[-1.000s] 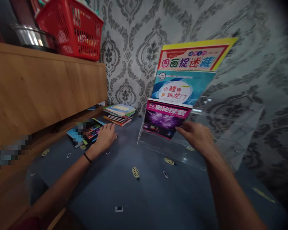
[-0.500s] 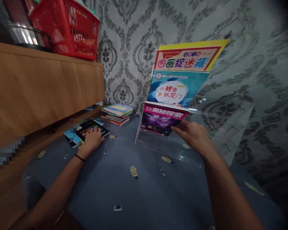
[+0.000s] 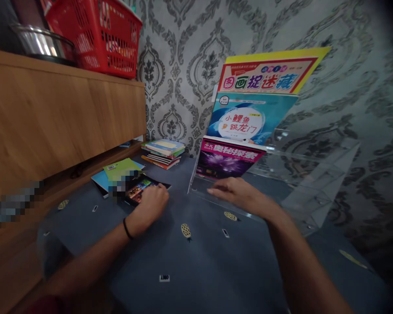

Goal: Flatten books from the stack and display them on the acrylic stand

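My left hand (image 3: 154,201), with a black band on its wrist, is closed on the right edge of a dark book (image 3: 139,190) with small colour pictures on its cover. That book lies low over the table, its left end overlapping a green book (image 3: 122,168) and a blue book (image 3: 100,179). My right hand (image 3: 237,194) is in front of the clear display rack (image 3: 216,198), fingers loosely stretched to the left and holding nothing. Just above it, a purple book (image 3: 227,162) stands in the lowest tier. Behind rise a blue book (image 3: 242,115) and a yellow-edged book (image 3: 265,78).
A stack of books (image 3: 163,152) sits by the patterned wall (image 3: 196,52). On the left, a wooden cabinet (image 3: 62,109) carries a red basket (image 3: 114,39) and a metal bowl (image 3: 42,42). Grey cloth with pineapple prints covers the table (image 3: 209,270).
My left hand has drawn the dark book rightward off the pile, uncovering the green book. My right hand has come away from the purple book, lower and to the left. The view has shifted slightly.
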A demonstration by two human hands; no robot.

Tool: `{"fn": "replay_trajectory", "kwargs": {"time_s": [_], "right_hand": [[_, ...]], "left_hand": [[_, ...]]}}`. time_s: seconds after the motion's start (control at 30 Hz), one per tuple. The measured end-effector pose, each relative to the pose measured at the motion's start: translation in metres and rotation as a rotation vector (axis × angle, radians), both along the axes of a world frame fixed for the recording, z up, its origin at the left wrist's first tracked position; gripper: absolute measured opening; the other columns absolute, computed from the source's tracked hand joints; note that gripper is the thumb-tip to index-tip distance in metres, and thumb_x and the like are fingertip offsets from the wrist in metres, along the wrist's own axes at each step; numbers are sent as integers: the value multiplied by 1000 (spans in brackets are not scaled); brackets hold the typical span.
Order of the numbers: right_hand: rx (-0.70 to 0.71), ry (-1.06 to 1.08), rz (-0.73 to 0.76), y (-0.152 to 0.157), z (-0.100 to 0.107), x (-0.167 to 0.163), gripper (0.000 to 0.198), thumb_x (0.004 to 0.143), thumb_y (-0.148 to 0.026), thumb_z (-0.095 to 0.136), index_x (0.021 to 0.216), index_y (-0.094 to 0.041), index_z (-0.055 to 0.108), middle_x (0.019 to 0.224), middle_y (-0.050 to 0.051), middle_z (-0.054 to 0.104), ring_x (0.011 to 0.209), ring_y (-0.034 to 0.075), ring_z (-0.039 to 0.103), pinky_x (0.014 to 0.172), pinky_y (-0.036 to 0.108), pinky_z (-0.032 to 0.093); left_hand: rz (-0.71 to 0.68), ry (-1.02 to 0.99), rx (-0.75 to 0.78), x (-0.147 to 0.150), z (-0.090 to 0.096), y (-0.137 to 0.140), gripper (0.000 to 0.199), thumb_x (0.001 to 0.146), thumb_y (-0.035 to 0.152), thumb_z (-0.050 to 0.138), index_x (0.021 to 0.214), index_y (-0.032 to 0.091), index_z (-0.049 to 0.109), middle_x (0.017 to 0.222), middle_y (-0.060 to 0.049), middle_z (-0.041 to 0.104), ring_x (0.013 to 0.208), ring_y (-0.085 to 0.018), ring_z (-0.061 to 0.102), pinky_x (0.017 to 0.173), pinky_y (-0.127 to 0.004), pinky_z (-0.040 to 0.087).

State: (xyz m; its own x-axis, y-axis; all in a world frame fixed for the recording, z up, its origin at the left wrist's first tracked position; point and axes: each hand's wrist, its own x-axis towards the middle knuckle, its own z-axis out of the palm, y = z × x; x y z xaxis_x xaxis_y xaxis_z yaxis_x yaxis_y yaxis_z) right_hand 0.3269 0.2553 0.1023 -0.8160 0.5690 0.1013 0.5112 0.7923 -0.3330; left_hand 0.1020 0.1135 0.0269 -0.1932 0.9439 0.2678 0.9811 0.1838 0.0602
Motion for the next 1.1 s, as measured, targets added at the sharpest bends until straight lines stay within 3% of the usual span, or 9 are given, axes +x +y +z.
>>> {"fn": "replay_trajectory", "kwargs": {"time_s": [0.07,0.13,0.27,0.33,0.47,0.6,0.8,0.9,1.1], "right_hand": [[-26,9,48,-4,-9,-9,28,96,-44,56,91,-23,75,81,2,74,75,21,67,69,29,45],[-27,-6,67,-5,-17,-12,26,98,-41,56,102,-23,75,92,5,76,87,23,69,77,31,47],[0,-77,54,-8,-25,-11,31,101,-42,54,118,-22,71,105,8,75,99,25,68,86,33,48],[11,-117,40,-12,-26,-11,32,101,-40,55,122,-22,70,109,8,74,104,27,67,90,35,48],[-5,-151,34,-28,-36,-20,26,100,-36,57,120,-27,71,114,7,74,111,28,65,92,37,48],[-32,-151,86,-44,-60,-27,19,96,-32,64,113,-27,73,111,7,74,107,28,68,87,35,51],[120,-185,111,-56,-86,-22,20,96,-27,66,115,-20,69,117,12,70,109,29,67,92,40,53],[200,-147,76,-65,-93,-26,21,97,-25,63,117,-18,68,123,15,68,113,31,65,98,47,51],[196,5,180,-101,-115,-45,47,103,-31,53,141,-4,53,151,25,51,144,34,44,117,53,39]], "left_hand": [[-63,21,-63,37,1,-11,47,92,7,45,135,9,62,98,-22,75,89,-32,73,71,-37,53],[-269,71,-175,72,5,-25,46,94,13,46,138,9,60,100,-23,74,86,-31,73,66,-36,53],[-599,22,-291,99,14,-41,27,101,35,49,102,20,71,85,-11,75,74,-27,73,62,-37,53],[-575,40,-293,84,16,-37,22,101,27,48,97,23,69,98,-8,75,85,-25,73,68,-36,54],[-240,83,-296,30,10,-16,23,99,20,50,117,14,63,121,-18,69,106,-31,69,80,-40,55],[-126,22,-295,-2,-4,-16,27,98,24,56,123,16,61,118,-16,67,106,-30,68,84,-40,54],[-176,-100,-273,0,-15,-33,23,98,27,57,119,21,64,108,-8,72,99,-26,70,83,-36,53],[-151,-43,-244,1,-18,-33,20,98,29,55,113,22,66,108,-9,72,95,-27,70,79,-36,54],[-359,-60,-105,-10,-44,-27,33,99,19,46,129,20,60,135,-10,65,126,-25,60,104,-43,50]]}}
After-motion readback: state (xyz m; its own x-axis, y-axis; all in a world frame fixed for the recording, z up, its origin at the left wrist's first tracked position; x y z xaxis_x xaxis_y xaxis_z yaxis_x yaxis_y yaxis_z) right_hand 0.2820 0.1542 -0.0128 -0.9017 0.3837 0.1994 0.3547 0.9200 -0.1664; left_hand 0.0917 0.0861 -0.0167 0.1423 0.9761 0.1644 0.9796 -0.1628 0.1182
